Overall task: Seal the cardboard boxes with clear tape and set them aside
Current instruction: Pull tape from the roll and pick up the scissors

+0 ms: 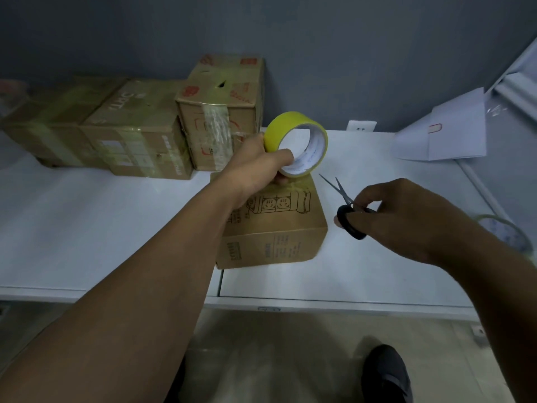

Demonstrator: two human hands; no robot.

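a dark shoe (386, 373) shows on the floor, nearer than the cardboard box (273, 225) on the white worktop (87, 228). just right of the box, the right hand (406, 219) has its grip pinched on black-handled scissors (347, 209), blades parted. over the box's far edge, the left hand (258, 167) has its grip curled through a yellowish tape roll (299, 144). behind the box to its left stand three taped boxes (139, 129); far to its right lies folded white paper (447, 129).

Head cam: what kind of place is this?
Probably an office or small packing station: white desk against a grey wall, sealed cardboard boxes stacked at the back, tape roll and scissors in hand.
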